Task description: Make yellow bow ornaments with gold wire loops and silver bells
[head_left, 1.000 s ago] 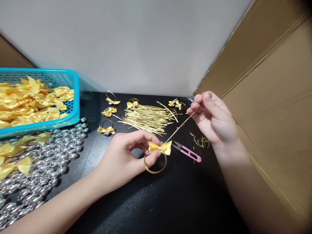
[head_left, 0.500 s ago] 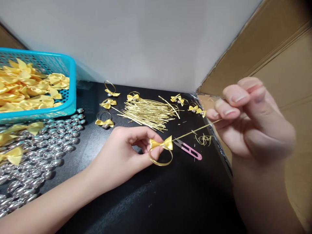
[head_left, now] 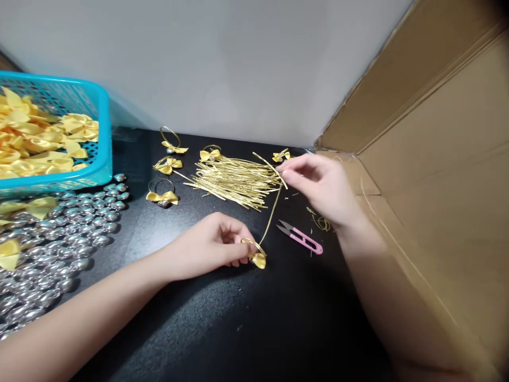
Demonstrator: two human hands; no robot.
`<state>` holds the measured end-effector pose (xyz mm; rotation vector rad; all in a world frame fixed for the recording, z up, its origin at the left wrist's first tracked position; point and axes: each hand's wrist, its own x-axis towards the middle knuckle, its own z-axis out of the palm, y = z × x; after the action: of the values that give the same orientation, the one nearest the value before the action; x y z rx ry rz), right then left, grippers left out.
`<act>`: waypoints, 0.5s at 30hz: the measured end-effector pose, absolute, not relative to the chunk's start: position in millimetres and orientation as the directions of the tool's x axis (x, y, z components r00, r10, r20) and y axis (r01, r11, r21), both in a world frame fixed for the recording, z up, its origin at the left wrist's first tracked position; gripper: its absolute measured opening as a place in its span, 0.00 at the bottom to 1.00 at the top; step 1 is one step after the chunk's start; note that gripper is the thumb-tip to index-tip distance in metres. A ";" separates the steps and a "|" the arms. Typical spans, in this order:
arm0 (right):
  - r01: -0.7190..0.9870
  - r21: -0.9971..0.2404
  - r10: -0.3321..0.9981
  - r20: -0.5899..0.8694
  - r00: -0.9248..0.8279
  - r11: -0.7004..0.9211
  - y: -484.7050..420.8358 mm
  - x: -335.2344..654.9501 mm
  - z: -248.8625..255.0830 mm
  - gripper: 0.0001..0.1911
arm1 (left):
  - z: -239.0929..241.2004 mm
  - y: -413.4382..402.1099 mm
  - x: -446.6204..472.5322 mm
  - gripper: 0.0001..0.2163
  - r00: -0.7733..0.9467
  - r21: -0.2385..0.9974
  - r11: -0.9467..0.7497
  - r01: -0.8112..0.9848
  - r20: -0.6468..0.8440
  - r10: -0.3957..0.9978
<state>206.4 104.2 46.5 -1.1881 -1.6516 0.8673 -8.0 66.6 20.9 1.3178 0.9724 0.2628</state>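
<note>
My left hand (head_left: 212,245) pinches a small yellow ribbon bow (head_left: 259,260) with a gold wire loop against the black table (head_left: 254,318). A gold twist wire (head_left: 272,212) runs up from the bow to my right hand (head_left: 320,185), which grips its far end between thumb and fingers. My right hand hovers at the right end of the pile of gold wires (head_left: 234,180). Pink thread snips (head_left: 300,237) lie on the table just below my right hand.
A turquoise basket (head_left: 101,154) of yellow bows stands at the far left. Several silver beads (head_left: 59,239) and loose bows spread in front of it. Finished bow rings (head_left: 162,196) lie behind the wires. A cardboard wall (head_left: 437,159) closes the right side; wire scraps (head_left: 321,222) lie near it.
My right hand swung the wire's end from high on the right down and left to the wire pile. My left hand turned the bow over and lowered it toward the table.
</note>
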 end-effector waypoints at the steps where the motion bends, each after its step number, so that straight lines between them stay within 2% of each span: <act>1: 0.465 -0.844 0.963 0.222 -0.152 0.268 111.6 208.2 36.9 0.03 | 17.9 68.4 -7.2 0.07 0.600 0.873 0.337 0.352 -0.487 0.635; 3: 0.687 -0.690 0.973 0.174 -0.150 0.229 119.3 212.9 23.9 0.03 | 13.3 70.3 -5.9 0.08 0.593 0.843 0.401 0.359 -0.538 0.599; 6: 0.838 -0.514 0.982 0.143 -0.128 0.184 107.4 224.0 21.6 0.06 | 9.6 70.6 -6.2 0.09 0.580 0.815 0.459 0.354 -0.576 0.576; 8: 0.890 -0.414 0.980 0.042 -0.193 0.193 86.4 233.9 25.3 0.09 | 8.4 70.8 -8.4 0.09 0.583 0.800 0.502 0.329 -0.591 0.558; 11: 0.959 -0.250 0.968 -0.172 -0.181 0.134 50.5 247.1 25.6 0.13 | 7.3 71.7 -13.4 0.08 0.613 0.779 0.564 0.275 -0.593 0.522; 13: 0.968 -0.196 0.969 -0.162 -0.188 0.155 32.2 251.9 19.5 0.09 | 6.6 71.7 -16.2 0.05 0.643 0.773 0.586 0.244 -0.581 0.499; 15: 0.952 -0.185 0.959 -0.103 -0.265 0.243 20.9 253.3 10.5 0.04 | 5.5 70.6 -18.3 0.05 0.662 0.776 0.591 0.220 -0.564 0.494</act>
<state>253.3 20.9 10.5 -1.8846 -2.4519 0.3278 -18.3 70.6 5.5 0.9534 0.8639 0.1850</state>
